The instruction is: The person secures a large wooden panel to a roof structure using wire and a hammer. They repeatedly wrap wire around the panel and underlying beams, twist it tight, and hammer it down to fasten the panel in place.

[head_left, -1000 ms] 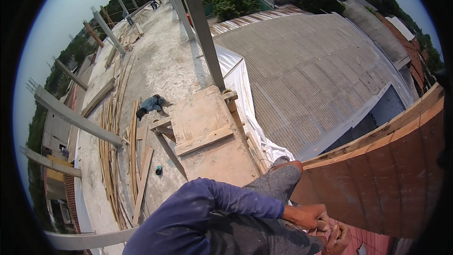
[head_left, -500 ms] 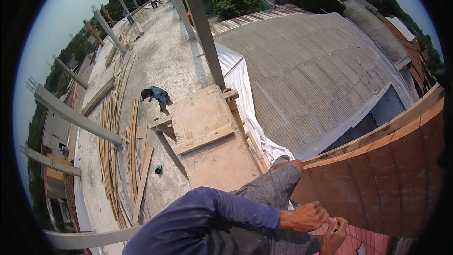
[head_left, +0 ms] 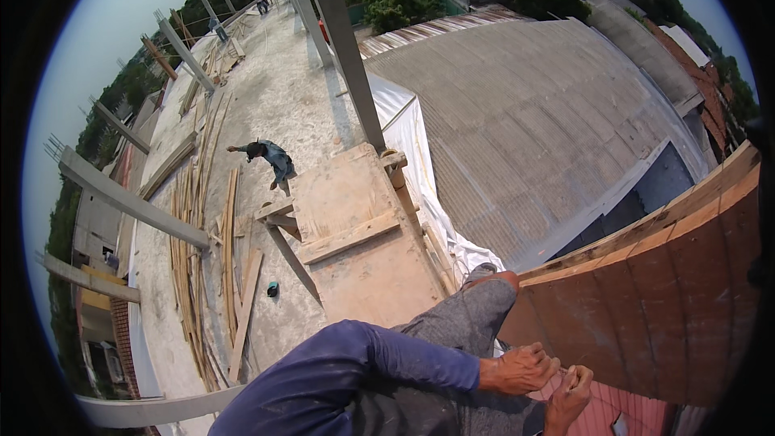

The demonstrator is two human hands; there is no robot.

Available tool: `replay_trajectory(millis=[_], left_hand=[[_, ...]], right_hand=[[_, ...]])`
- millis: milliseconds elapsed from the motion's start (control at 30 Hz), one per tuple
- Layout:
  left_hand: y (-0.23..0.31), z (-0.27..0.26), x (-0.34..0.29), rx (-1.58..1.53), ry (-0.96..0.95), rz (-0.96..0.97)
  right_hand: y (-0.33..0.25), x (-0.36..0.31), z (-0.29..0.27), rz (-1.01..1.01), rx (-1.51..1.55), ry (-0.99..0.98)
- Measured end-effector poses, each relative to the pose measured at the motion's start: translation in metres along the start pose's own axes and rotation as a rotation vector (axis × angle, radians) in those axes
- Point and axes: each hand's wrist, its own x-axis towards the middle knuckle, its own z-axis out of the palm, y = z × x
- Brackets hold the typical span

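Note:
Below the right middle, my left hand (head_left: 519,369), at the end of a long blue sleeve (head_left: 408,355), is closed with the fingers curled in. Close beside it, a little lower and to the right, my right hand (head_left: 567,397) is closed in a pinch. Something thin seems to run between the two sets of fingertips, but it is too small to name. Both hands are just past my bent knee in grey cloth (head_left: 472,319), near a brown wooden panel (head_left: 630,323).
A plywood platform (head_left: 355,274) with a wooden crosspiece (head_left: 351,238) lies ahead. Past it are concrete columns (head_left: 347,48), bamboo poles (head_left: 187,250) and a bending co-worker (head_left: 274,160) on the concrete floor below. To the right, a corrugated roof (head_left: 533,129) lies lower, edged by white sheeting (head_left: 424,161).
My right hand has shifted slightly, opening a small gap to my left. Below, the co-worker has stretched an arm out to the left.

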Motion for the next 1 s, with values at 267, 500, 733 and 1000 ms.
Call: replay_trajectory(millis=[267,500,733,1000], left_hand=[[-0.03,-0.02,0.027,-1.301,-0.38,-0.539],[-0.051,-0.047,0.031,-2.025,-0.928,-0.763],[-0.037,-0.052,0.017,-2.044,-0.74,-0.565],[-0.042,-0.074,0.019,-1.806,-0.666,-0.602]], right_hand=[[-0.013,-0.003,-0.001,0.037,0.087,-0.031],[-0.019,-0.002,-0.014,0.086,0.182,-0.102],[-0.016,0.001,-0.018,0.078,0.175,-0.122],[-0.016,0.009,-0.004,0.004,0.131,-0.121]])
